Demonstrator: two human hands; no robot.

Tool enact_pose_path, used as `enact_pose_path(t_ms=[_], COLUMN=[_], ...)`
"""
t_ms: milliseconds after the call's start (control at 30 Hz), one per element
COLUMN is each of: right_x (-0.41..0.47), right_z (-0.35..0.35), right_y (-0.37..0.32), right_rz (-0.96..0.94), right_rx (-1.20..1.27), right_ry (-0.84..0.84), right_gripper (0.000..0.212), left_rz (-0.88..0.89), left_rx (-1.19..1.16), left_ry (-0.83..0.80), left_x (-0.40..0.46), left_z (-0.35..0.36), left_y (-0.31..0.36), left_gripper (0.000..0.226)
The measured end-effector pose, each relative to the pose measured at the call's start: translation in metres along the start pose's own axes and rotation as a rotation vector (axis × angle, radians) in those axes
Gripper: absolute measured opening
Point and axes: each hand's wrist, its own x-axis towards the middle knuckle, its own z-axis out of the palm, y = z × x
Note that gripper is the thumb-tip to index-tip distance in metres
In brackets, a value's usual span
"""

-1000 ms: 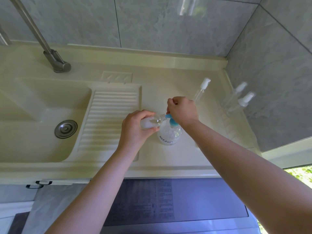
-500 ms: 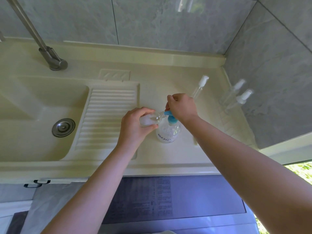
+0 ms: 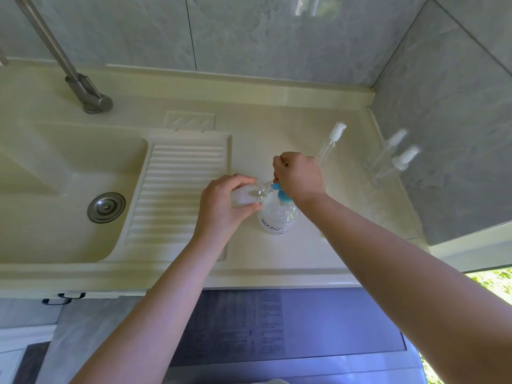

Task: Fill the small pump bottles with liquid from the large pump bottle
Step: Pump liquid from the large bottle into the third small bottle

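Cream counter (image 3: 277,126): left hand (image 3: 221,206) grips small bottle (image 3: 246,194), tilted at pump spout; right hand (image 3: 297,176), fist-curled, presses big bottle's (image 3: 277,217) pump at three o'clock. Keep mouth under spout, press slowly.

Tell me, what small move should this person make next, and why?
Probably press the blue pump head down. The left hand holds a small clear plastic bottle tilted, its open neck at the blue nozzle, and the right hand rests on the pump of the large clear pump bottle.
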Motion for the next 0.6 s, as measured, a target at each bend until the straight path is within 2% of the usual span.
enact_pose_path(t_ms=[267,600], right_x=[-0.0008,-0.0029], right_z=[-0.0080,-0.0005], right_y=[0.0005,-0.0001], right_rz=[0.062,0.005], right_rx=[0.110,0.010], right_ry=[-0.023,0.021], right_gripper=[0.038,0.034], left_rz=[0.020,0.020], left_rx=[0.002,0.005], left_ry=[0.000,0.016], left_x=[-0.0028,-0.0019], left_z=[0.0000,-0.0003], left_y=[-0.0018,0.0002], left_gripper=[0.042,0.042])
